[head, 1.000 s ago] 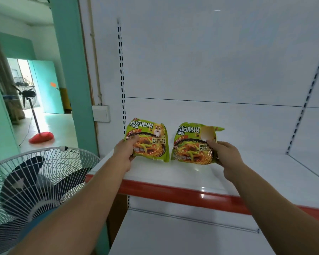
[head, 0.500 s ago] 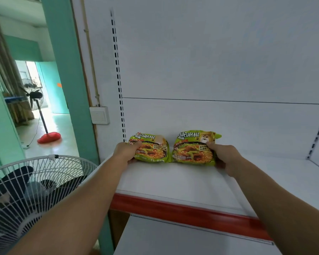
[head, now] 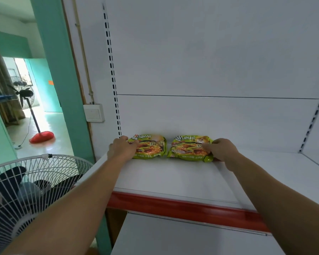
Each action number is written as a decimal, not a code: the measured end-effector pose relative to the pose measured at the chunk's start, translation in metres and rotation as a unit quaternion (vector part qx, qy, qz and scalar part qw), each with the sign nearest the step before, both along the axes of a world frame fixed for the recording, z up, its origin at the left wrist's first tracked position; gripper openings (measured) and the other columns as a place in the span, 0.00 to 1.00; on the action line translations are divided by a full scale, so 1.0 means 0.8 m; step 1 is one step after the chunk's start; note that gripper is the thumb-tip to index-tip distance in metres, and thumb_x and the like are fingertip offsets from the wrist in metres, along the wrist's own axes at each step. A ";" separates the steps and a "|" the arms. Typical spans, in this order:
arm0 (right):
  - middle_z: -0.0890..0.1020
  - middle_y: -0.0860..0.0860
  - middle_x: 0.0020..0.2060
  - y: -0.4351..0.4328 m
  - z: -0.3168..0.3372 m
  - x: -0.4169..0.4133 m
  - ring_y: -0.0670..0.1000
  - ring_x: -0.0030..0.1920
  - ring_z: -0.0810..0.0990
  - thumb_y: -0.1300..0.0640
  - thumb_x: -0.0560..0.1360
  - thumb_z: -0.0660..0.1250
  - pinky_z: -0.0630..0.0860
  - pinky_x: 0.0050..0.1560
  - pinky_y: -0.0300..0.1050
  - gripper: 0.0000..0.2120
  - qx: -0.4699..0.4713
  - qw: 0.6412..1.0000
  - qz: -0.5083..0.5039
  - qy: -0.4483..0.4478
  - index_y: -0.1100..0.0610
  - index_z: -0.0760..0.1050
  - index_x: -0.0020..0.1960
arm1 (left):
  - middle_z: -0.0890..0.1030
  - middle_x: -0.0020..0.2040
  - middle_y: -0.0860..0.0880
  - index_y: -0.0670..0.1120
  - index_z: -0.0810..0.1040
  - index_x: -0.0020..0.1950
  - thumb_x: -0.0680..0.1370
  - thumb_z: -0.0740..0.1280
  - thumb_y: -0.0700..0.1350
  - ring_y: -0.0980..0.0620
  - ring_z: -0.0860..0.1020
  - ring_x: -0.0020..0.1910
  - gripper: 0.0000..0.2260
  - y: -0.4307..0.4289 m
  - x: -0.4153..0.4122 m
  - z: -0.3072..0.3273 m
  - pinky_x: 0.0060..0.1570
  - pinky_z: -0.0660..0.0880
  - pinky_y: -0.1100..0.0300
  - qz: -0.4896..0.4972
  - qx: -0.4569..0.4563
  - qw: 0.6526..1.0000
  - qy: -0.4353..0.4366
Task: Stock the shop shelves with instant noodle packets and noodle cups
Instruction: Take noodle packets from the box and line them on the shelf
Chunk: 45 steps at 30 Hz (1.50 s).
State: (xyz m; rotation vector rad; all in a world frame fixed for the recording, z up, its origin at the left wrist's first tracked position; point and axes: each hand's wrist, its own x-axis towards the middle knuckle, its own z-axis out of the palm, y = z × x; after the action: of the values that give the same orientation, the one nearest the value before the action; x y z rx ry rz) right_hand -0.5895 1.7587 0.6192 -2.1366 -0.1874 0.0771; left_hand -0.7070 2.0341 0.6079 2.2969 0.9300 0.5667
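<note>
Two green instant noodle packets lie flat at the back of the white shelf [head: 173, 179], side by side with a small gap. My left hand [head: 121, 149] grips the left edge of the left packet [head: 150, 148], thumb on top. My right hand [head: 220, 150] grips the right edge of the right packet [head: 189, 149], fingers curled over its corner. Both arms reach forward over the shelf. No noodle cups are in view.
The shelf has a red front strip [head: 182, 207] and a lower white shelf [head: 182, 238] beneath. A white standing fan [head: 26, 190] is close at the lower left. A teal door frame [head: 63, 80] and wall switch [head: 93, 113] stand left of the shelving.
Both packets went from upright in my hands to lying flat at the back of the shelf. My hands moved forward and down with them and still hold their outer edges.
</note>
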 end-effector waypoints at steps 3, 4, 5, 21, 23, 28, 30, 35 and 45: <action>0.77 0.55 0.38 -0.009 0.011 -0.013 0.57 0.45 0.80 0.48 0.74 0.72 0.78 0.58 0.59 0.21 -0.006 1.000 0.001 -0.011 0.67 0.79 0.53 | 0.74 0.69 0.46 0.48 0.71 0.71 0.78 0.65 0.58 0.43 0.71 0.68 0.25 -0.012 -0.011 0.009 0.65 0.69 0.49 -0.014 0.035 0.999 -0.031; 0.77 0.55 0.39 -0.013 0.014 -0.018 0.56 0.44 0.79 0.49 0.74 0.72 0.78 0.58 0.59 0.22 -0.010 1.000 0.000 -0.015 0.68 0.78 0.54 | 0.75 0.68 0.47 0.48 0.73 0.70 0.78 0.66 0.57 0.44 0.71 0.67 0.24 -0.020 -0.016 0.014 0.64 0.69 0.50 -0.021 0.043 0.997 -0.052; 0.77 0.55 0.39 -0.017 0.017 -0.024 0.55 0.43 0.78 0.49 0.74 0.72 0.78 0.58 0.60 0.22 -0.015 1.000 -0.003 -0.018 0.68 0.78 0.55 | 0.76 0.67 0.49 0.49 0.74 0.69 0.78 0.65 0.56 0.46 0.72 0.66 0.22 -0.029 -0.022 0.019 0.63 0.70 0.51 -0.032 0.050 0.995 -0.074; 0.82 0.50 0.51 -0.184 0.038 -0.138 0.53 0.50 0.78 0.48 0.76 0.65 0.72 0.46 0.45 0.14 -0.252 0.954 -0.098 -0.130 0.53 0.77 0.58 | 0.79 0.41 0.58 0.56 0.75 0.43 0.76 0.66 0.59 0.55 0.78 0.43 0.08 -0.306 -0.101 0.063 0.45 0.74 0.59 -0.389 0.136 0.909 -0.062; 0.81 0.49 0.51 -0.223 0.032 -0.154 0.53 0.52 0.78 0.49 0.75 0.65 0.74 0.48 0.46 0.12 -0.233 0.956 -0.124 -0.132 0.51 0.77 0.57 | 0.81 0.43 0.59 0.57 0.76 0.44 0.75 0.65 0.59 0.55 0.78 0.44 0.08 -0.352 -0.110 0.054 0.45 0.74 0.59 -0.429 0.137 0.891 -0.059; 0.84 0.48 0.43 -0.329 0.002 -0.201 0.51 0.47 0.82 0.51 0.73 0.68 0.80 0.54 0.54 0.07 -0.088 0.974 -0.173 -0.120 0.52 0.80 0.48 | 0.81 0.45 0.60 0.58 0.77 0.48 0.77 0.64 0.59 0.58 0.79 0.45 0.07 -0.460 -0.137 0.011 0.47 0.75 0.59 -0.529 0.118 0.840 -0.028; 0.84 0.49 0.41 -0.375 -0.021 -0.223 0.52 0.45 0.82 0.49 0.73 0.68 0.80 0.53 0.55 0.08 -0.088 0.972 -0.186 -0.117 0.53 0.80 0.47 | 0.81 0.46 0.59 0.57 0.77 0.51 0.78 0.63 0.60 0.58 0.79 0.45 0.09 -0.502 -0.146 -0.019 0.47 0.77 0.58 -0.568 0.116 0.815 -0.001; 0.83 0.50 0.46 -0.495 -0.110 -0.256 0.52 0.48 0.80 0.48 0.75 0.68 0.79 0.51 0.51 0.11 -0.177 0.967 -0.182 -0.016 0.53 0.80 0.54 | 0.80 0.49 0.58 0.57 0.77 0.52 0.78 0.63 0.60 0.55 0.78 0.47 0.10 -0.605 -0.157 -0.129 0.47 0.76 0.57 -0.603 0.086 0.782 0.132; 0.82 0.53 0.50 -0.694 -0.377 -0.296 0.54 0.47 0.80 0.49 0.77 0.66 0.79 0.46 0.49 0.13 -0.178 0.946 -0.135 0.234 0.56 0.79 0.56 | 0.82 0.47 0.48 0.49 0.79 0.48 0.79 0.62 0.57 0.47 0.80 0.45 0.13 -0.761 -0.191 -0.386 0.43 0.76 0.53 -0.521 0.017 0.762 0.383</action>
State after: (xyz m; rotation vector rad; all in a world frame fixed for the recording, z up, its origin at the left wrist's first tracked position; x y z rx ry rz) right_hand -0.8262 1.2036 0.3174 -2.4084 0.4270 0.4833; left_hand -0.8596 1.4252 0.2988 2.6086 -0.2079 -0.8903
